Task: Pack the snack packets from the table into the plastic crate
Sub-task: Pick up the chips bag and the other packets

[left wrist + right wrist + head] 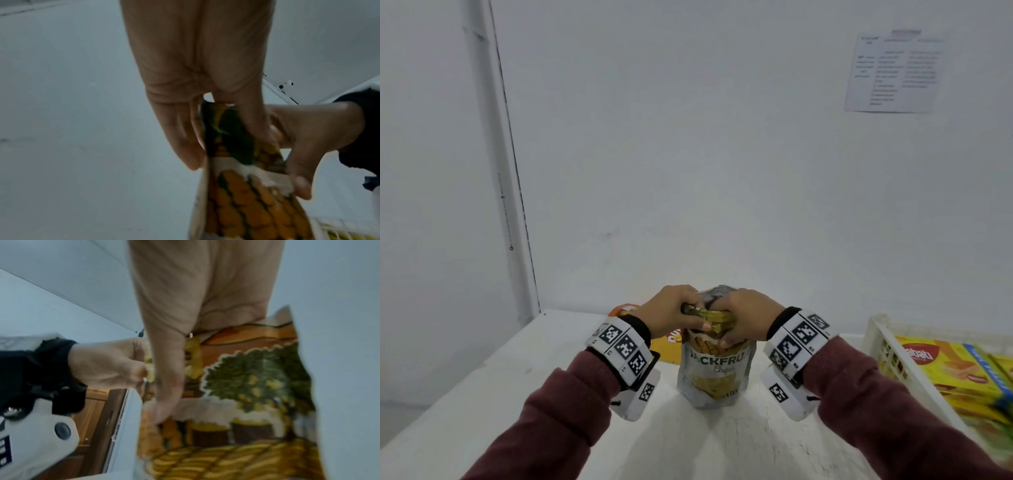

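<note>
At lower centre of the head view: left hand (671, 313) and right hand (743, 317) both pinching jackfruit chips pouch (714, 370) top, upright on table (524, 373). Best lifted level, swung right into crate (876, 339) at lower right.

The jackfruit chips pouch (714, 370) is pale grey-white with dark lettering, yellow chips pictured low on its front and a green and yellow band at its top. Behind it, toward the table's far edge, a yellow packet (669, 349) shows orange at one end. The table (517, 377) is white. At its right edge the crate (887, 356) is cream-white, holding yellow packets (948, 373) with a red logo and blue stripe. Both sleeves (544, 421) are maroon; the wristbands (619, 346) are white with black square-pattern markers.
</note>
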{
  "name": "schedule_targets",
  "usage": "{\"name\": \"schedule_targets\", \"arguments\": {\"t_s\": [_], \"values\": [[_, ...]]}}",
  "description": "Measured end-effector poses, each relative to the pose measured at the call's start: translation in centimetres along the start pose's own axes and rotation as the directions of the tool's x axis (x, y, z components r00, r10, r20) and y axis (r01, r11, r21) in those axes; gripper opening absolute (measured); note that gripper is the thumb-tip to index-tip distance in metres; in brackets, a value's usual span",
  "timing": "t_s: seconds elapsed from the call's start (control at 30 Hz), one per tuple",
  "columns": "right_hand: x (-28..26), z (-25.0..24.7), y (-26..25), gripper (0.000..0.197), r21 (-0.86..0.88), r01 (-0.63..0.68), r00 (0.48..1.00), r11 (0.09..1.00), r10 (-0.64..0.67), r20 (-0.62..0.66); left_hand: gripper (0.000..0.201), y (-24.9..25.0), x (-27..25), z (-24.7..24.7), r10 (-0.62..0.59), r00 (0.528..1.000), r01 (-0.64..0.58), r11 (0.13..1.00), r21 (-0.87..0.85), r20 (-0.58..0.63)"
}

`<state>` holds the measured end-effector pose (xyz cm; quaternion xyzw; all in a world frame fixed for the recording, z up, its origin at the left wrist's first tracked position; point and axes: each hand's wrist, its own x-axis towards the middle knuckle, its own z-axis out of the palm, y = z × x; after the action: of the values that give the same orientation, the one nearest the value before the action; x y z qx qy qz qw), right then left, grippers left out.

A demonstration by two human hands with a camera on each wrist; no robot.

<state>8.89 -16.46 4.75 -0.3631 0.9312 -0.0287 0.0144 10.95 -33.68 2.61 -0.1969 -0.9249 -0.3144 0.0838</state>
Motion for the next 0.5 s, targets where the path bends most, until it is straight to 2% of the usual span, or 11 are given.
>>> {"name": "schedule_targets", "arguments": {"t_s": [0.03, 0.17, 0.33, 0.4, 0.5], "values": [[0.1, -0.1, -0.3, 0.042, -0.013, 0.005, 1.000, 1.000, -0.004, 0.023, 0.011, -0.1, 0.0, 0.2, 0.005, 0.999, -0.006, 1.000, -0.016, -0.033], [1.0, -0.2, -1.1, 0.042, -0.028, -0.042, 0.985, 0.999, 0.046, 0.168, 0.024, -1.0, -0.2, 1.2, 0.033, 0.991, -0.046, 0.994, -0.096, -0.128], [2.1, 0.3, -1.5, 0.046, 0.012, -0.053, 0.957, 0.999, 0.048, 0.288, 0.035, -1.1, -0.5, 2.1, 0.062, 0.988, -0.081, 0.987, -0.141, -0.139], [2.3, 0.6, -1.5, 0.041, -0.049, -0.057, 0.963, 0.997, 0.068, 0.261, 0.034, -1.5, -0.6, 2.1, 0.066, 0.986, -0.091, 0.982, -0.163, -0.156], [1.9, 0.9, -1.3, 0.036, -0.057, -0.038, 0.992, 0.998, 0.044, 0.119, 0.028, -2.2, -0.5, 2.2, 0.051, 0.974, -0.098, 0.973, -0.210, -0.219]]}}
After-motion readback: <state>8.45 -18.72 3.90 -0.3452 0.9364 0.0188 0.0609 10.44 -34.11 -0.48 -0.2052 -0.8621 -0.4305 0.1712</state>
